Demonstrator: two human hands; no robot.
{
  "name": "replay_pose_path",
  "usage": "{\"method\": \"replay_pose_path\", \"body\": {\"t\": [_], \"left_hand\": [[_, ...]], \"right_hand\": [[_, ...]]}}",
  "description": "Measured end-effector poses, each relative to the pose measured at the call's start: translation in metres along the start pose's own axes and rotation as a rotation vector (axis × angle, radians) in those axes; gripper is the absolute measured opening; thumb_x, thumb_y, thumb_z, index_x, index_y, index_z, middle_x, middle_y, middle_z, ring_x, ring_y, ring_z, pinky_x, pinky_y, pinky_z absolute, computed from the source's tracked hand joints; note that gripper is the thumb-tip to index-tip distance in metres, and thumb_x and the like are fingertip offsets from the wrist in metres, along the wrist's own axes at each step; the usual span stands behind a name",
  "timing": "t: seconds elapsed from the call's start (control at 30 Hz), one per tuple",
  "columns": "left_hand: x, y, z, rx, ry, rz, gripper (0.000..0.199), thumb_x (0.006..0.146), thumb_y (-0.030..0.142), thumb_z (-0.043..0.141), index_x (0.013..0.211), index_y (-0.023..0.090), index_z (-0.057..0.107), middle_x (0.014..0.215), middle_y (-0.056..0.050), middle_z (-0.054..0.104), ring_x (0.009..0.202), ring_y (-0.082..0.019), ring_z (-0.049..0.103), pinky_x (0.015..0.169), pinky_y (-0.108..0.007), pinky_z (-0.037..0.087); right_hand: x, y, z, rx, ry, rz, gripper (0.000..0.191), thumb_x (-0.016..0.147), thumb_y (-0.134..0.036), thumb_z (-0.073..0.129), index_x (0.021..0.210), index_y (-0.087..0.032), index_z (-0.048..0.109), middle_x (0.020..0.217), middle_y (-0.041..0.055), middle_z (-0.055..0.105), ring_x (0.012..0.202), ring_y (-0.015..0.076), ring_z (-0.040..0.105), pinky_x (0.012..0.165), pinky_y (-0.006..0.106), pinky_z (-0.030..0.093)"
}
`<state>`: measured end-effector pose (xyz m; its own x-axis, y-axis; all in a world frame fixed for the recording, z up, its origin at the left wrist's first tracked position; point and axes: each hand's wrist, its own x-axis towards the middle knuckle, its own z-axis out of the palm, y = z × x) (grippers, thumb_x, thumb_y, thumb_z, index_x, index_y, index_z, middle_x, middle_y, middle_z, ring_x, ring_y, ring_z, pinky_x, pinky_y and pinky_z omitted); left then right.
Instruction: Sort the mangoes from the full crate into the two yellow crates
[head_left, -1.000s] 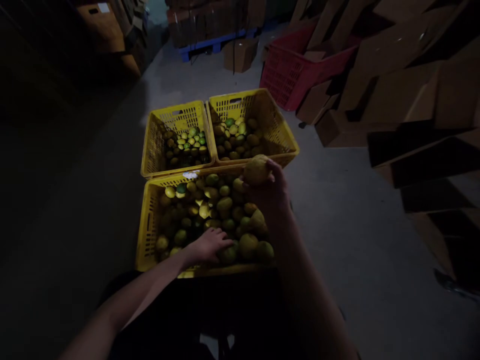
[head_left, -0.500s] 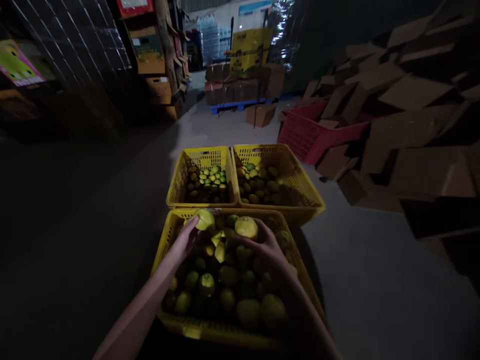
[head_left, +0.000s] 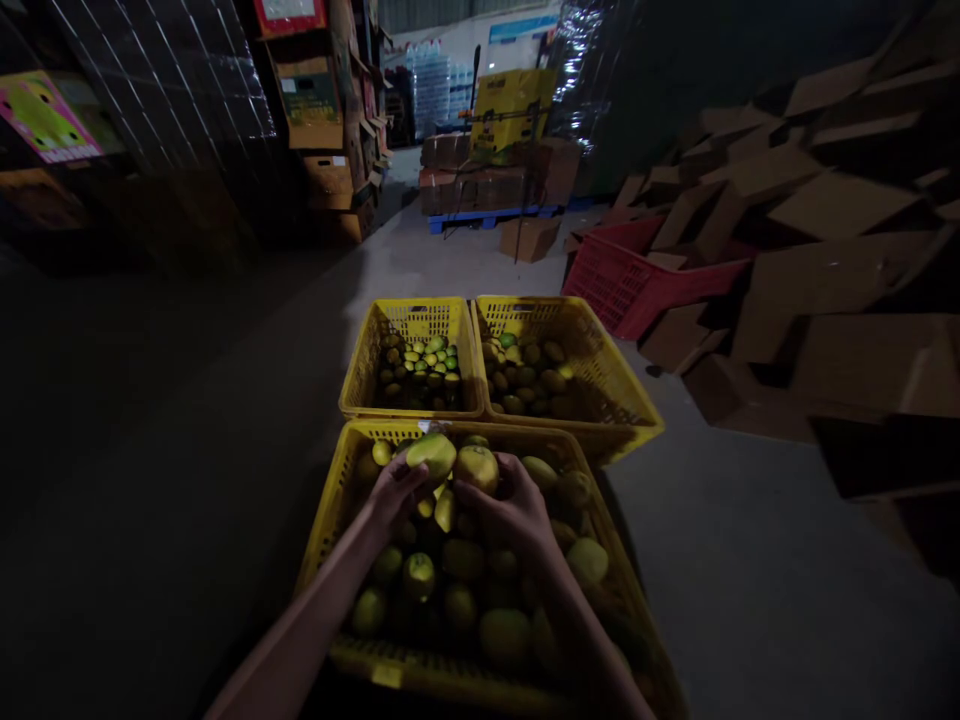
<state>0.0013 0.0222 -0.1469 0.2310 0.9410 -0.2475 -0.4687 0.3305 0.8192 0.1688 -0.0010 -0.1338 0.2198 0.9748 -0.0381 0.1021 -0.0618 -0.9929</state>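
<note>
Over the near yellow crate [head_left: 457,668], my left hand [head_left: 397,497] is closed around a long greenish-yellow lemon [head_left: 433,453]. My right hand [head_left: 519,508] grips a rounder yellow lemon [head_left: 477,467], thumb below it and fingers behind its right side. The two fruits are side by side, close together. Beneath them, many more yellow-green lemons [head_left: 504,638] fill the near crate, some in deep shadow and partly covered by my forearms.
Behind stand a left yellow crate [head_left: 351,385] with smaller fruit and a right yellow crate [head_left: 619,385] with larger fruit. A red crate [head_left: 619,285] and heaped cardboard [head_left: 847,290] lie to the right. Farther back are a blue pallet [head_left: 487,216] and stacked boxes [head_left: 322,180].
Both hands have moved closer together, bringing the two lemons almost side by side. The left lemon has turned to show its long side. The view has shifted slightly.
</note>
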Motion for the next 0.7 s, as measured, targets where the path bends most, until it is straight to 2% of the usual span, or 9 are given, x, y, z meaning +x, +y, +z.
{"method": "replay_pose_path", "body": {"t": [0.07, 0.17, 0.27, 0.37, 0.43, 0.53, 0.7], "left_hand": [[0.003, -0.002, -0.003, 0.106, 0.005, 0.029, 0.060, 0.047, 0.046, 0.086, 0.094, 0.014, 0.068, 0.088, -0.008, 0.070, 0.091, -0.026, 0.065, 0.085, -0.036, 0.050], [0.003, -0.002, -0.004, 0.360, 0.026, 0.111, 0.057, 0.042, 0.033, 0.089, 0.093, 0.016, 0.069, 0.088, -0.005, 0.069, 0.087, -0.023, 0.063, 0.083, -0.034, 0.050], [0.003, -0.001, -0.003, 0.511, 0.056, 0.269, 0.060, 0.043, 0.025, 0.089, 0.099, 0.018, 0.068, 0.098, -0.005, 0.068, 0.095, -0.023, 0.061, 0.088, -0.035, 0.048], [0.005, 0.000, -0.004, 0.640, 0.135, 0.465, 0.058, 0.046, 0.022, 0.087, 0.102, 0.020, 0.068, 0.106, -0.006, 0.063, 0.102, -0.023, 0.058, 0.094, -0.037, 0.045], [0.006, 0.003, -0.006, 0.703, 0.171, 0.525, 0.057, 0.047, 0.021, 0.087, 0.101, 0.021, 0.069, 0.106, -0.005, 0.063, 0.103, -0.023, 0.057, 0.095, -0.037, 0.043], [0.007, 0.008, -0.008, 0.656, 0.184, 0.484, 0.055, 0.048, 0.021, 0.086, 0.100, 0.021, 0.069, 0.105, -0.006, 0.064, 0.103, -0.023, 0.058, 0.094, -0.035, 0.044], [0.005, 0.013, -0.001, 0.297, 0.176, 0.263, 0.050, 0.054, 0.027, 0.083, 0.100, 0.019, 0.066, 0.093, -0.005, 0.068, 0.090, -0.020, 0.062, 0.083, -0.031, 0.048]], "right_hand": [[-0.002, -0.002, -0.001, 0.035, 0.002, 0.001, 0.048, 0.058, -0.043, 0.080, 0.093, -0.020, 0.057, 0.089, 0.0048, 0.067, 0.083, 0.0228, 0.064, 0.074, 0.034, 0.054], [-0.002, -0.003, -0.004, 0.043, 0.025, -0.029, 0.052, 0.055, -0.043, 0.081, 0.095, -0.020, 0.056, 0.092, 0.0055, 0.067, 0.083, 0.0228, 0.064, 0.073, 0.034, 0.054], [0.001, -0.001, -0.007, -0.001, 0.047, -0.074, 0.057, 0.050, -0.040, 0.083, 0.097, -0.020, 0.056, 0.092, 0.0049, 0.067, 0.085, 0.0235, 0.064, 0.076, 0.036, 0.053], [0.003, 0.001, -0.009, -0.006, 0.056, -0.101, 0.058, 0.053, -0.039, 0.081, 0.102, -0.021, 0.056, 0.093, 0.0048, 0.068, 0.085, 0.0232, 0.065, 0.076, 0.035, 0.053], [0.005, 0.001, -0.010, -0.015, 0.097, -0.124, 0.059, 0.052, -0.040, 0.081, 0.103, -0.021, 0.059, 0.095, 0.0057, 0.068, 0.085, 0.0234, 0.065, 0.075, 0.035, 0.053], [0.006, -0.003, -0.008, 0.044, 0.142, -0.116, 0.058, 0.048, -0.039, 0.082, 0.100, -0.020, 0.064, 0.094, 0.0067, 0.069, 0.085, 0.0247, 0.065, 0.074, 0.037, 0.054], [0.004, -0.011, 0.000, 0.344, 0.017, 0.111, 0.040, 0.058, -0.037, 0.078, 0.092, -0.019, 0.067, 0.091, 0.0068, 0.071, 0.084, 0.0238, 0.066, 0.071, 0.033, 0.053]]}}
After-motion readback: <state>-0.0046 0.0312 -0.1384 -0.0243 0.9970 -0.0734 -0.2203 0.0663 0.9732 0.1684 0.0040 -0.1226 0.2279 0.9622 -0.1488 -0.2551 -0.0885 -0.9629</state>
